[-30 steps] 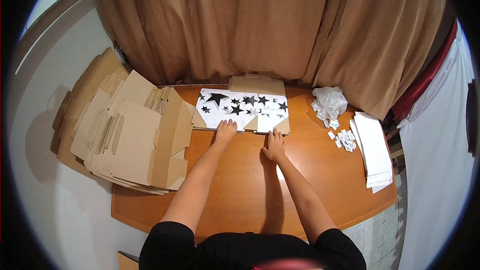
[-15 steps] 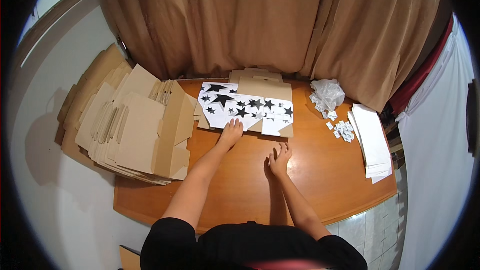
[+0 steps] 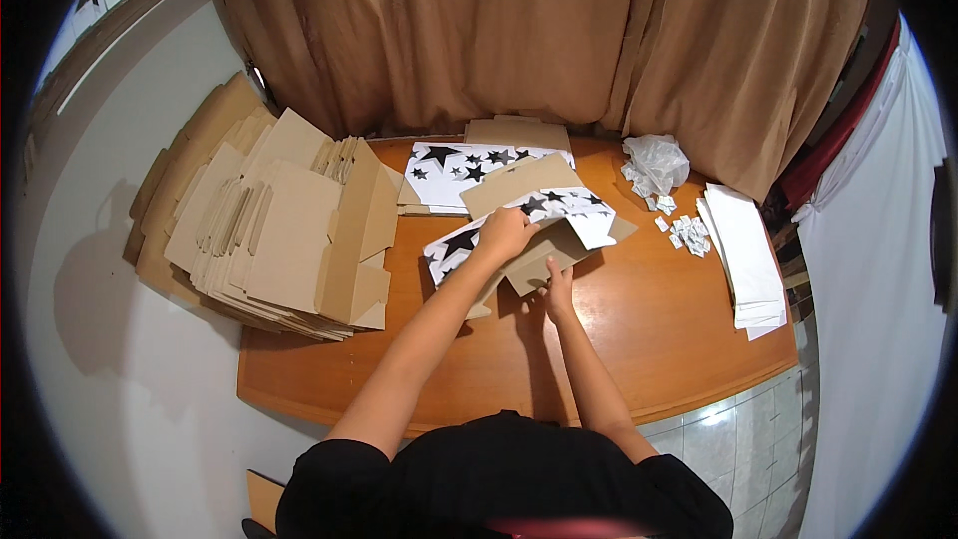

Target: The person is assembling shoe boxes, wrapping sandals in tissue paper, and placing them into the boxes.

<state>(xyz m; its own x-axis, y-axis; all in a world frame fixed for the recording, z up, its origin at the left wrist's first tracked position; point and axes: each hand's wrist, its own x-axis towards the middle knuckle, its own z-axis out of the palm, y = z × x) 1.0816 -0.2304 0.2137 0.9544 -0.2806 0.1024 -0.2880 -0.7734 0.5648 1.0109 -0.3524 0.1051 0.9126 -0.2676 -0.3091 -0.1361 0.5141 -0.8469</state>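
Note:
My left hand point(image 3: 504, 233) grips a flat cardboard box blank point(image 3: 544, 215), white with black stars on one face and plain brown on the other, and holds it tilted above the wooden table point(image 3: 639, 339). My right hand point(image 3: 557, 289) touches the blank's lower brown edge from beneath, fingers up. Behind it, more star-printed blanks point(image 3: 454, 172) lie flat in a pile at the table's far side.
A large stack of plain brown cardboard blanks point(image 3: 284, 240) covers the table's left end and overhangs it. A crumpled plastic bag point(image 3: 654, 162), small white paper scraps point(image 3: 687, 235) and a stack of white sheets point(image 3: 746, 260) lie at the right. Brown curtains point(image 3: 539, 30) hang behind.
One star-printed blank has been lifted off the far pile and pulled toward me. My left hand now grips it; my right hand moved under its near edge.

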